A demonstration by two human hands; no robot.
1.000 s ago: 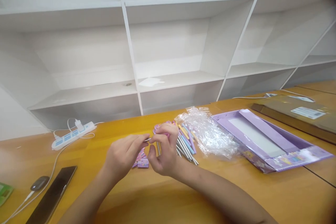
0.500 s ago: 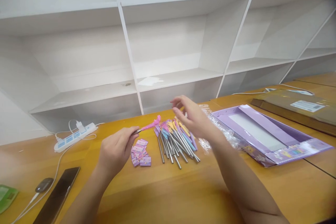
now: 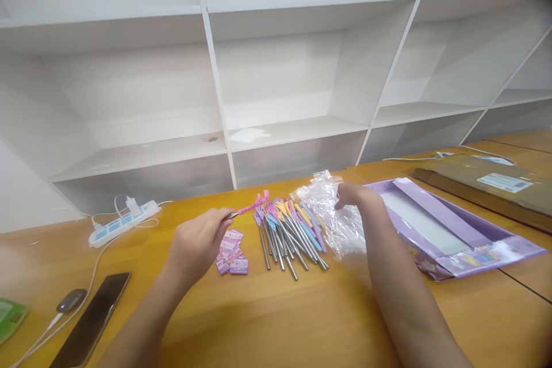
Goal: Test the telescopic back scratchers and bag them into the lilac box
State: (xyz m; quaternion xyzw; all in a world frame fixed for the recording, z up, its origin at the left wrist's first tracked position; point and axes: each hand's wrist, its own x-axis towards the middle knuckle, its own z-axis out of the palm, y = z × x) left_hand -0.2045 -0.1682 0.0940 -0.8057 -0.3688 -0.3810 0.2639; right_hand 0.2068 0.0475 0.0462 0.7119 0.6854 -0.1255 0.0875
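Observation:
My left hand (image 3: 200,240) is closed around the metal rod of a pink back scratcher (image 3: 254,202), whose pink claw-like head points right. Below that head lies a pile of back scratchers (image 3: 287,236) with metal rods and pink, yellow, blue and purple ends. Just left of the pile are small pink and purple cards (image 3: 230,252). My right hand (image 3: 360,195) reaches into crumpled clear plastic bags (image 3: 332,221) right of the pile. Its fingers are curled at the plastic, partly hidden by the hand itself.
A purple box (image 3: 474,264) lies at the right, with a flat cardboard box (image 3: 470,175) behind it. On the left are a white power strip (image 3: 125,223), cables and a dark phone-like slab (image 3: 92,319). White shelves (image 3: 276,141) stand behind the table.
My right hand has moved right and down from above the pile to the plastic bags, which now spread further left. My left hand still holds the pink back scratcher, shifted slightly right.

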